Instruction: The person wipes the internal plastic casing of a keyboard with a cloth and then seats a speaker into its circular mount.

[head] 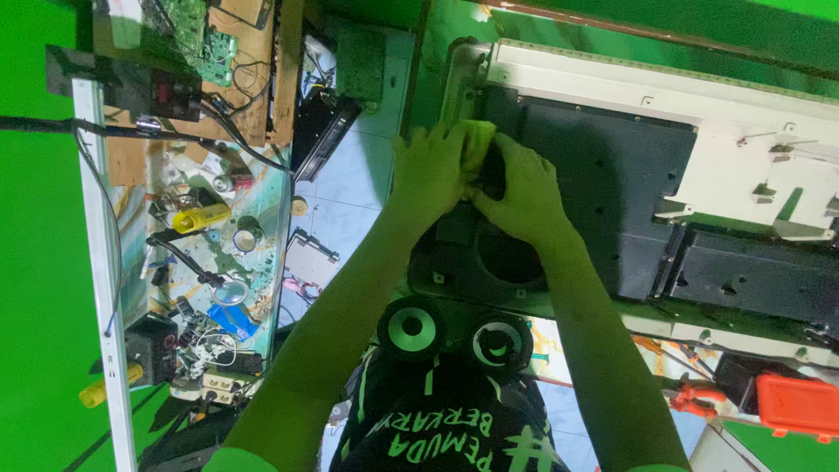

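A large flat-screen set lies face down, its dark back panel and white metal frame turned up. Both my hands meet at the panel's near left corner. My left hand is closed on a small yellow-green pad. My right hand touches the left one, its fingers curled over a dark part beside the pad; what it grips is hidden. Two round black speakers sit side by side just under my forearms, close to my chest.
At the left a cluttered workbench carries circuit boards, a yellow-handled tool, a magnifier and cables. An orange-red case and red-handled pliers lie at the lower right. Pale floor tiles show between bench and set.
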